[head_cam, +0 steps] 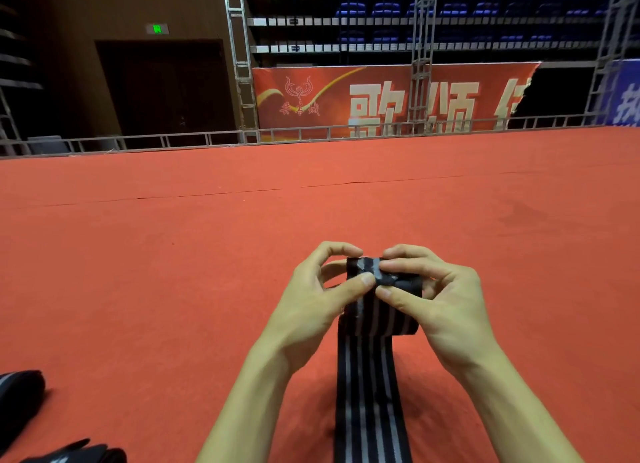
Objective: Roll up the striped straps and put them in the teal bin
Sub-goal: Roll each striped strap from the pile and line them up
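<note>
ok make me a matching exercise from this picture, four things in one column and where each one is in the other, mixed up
Things
1. black fabric strap with grey stripes
2. black glove
3. small green lit sign
4. red banner with pale characters

Places
A. above the dark doorway
B. behind the metal railing
C. pinched by the left hand and the right hand
D. on the red carpet, bottom left corner

Pairs: 1-C, 2-D, 3-A, 4-B

Only one view, a head-worn wide-angle, low over the red carpet. Faces forward and slightly down: left hand and right hand pinching the striped strap up close, red banner far back.
</note>
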Demonstrator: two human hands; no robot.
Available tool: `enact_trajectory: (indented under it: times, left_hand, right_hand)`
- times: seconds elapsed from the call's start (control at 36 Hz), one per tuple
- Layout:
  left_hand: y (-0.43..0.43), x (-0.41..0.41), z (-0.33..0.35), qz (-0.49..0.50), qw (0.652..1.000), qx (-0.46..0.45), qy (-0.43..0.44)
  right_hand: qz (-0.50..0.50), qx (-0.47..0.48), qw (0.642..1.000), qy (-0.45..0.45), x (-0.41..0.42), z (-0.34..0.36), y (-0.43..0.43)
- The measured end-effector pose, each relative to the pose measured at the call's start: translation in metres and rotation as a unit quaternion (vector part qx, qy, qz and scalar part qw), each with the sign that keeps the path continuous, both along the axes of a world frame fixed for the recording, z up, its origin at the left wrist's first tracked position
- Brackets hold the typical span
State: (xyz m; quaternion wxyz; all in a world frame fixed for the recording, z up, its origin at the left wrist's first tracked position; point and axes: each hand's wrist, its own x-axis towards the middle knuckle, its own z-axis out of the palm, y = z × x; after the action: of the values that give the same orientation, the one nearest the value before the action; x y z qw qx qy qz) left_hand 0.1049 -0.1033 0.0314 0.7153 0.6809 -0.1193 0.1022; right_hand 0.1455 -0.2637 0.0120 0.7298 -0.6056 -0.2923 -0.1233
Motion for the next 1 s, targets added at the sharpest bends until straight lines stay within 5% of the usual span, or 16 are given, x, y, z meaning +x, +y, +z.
enact_trajectory:
  times: [0.44,0.81,1.0]
  left_hand:
    - [-0.0029,0.0031,-0.003,0.088,0.988,0.042,-0.119]
    - [0.0015,0.0036,-0.0054,0.022,0.997,0.05,-0.055]
    - [0.002,0.0069,-0.0056,0.067,0.988,0.094,-0.099]
  right_hand:
    - [0.035,-0.018,0.998,0.05,-0.0052,0.0079,-0.0049]
    - [-0.036,-0.013,0.999,0.001,-0.0017,0.0036,-0.0022]
    - [-0.035,-0.035,0.999,-0.002,0.003,0.0005,-0.0024]
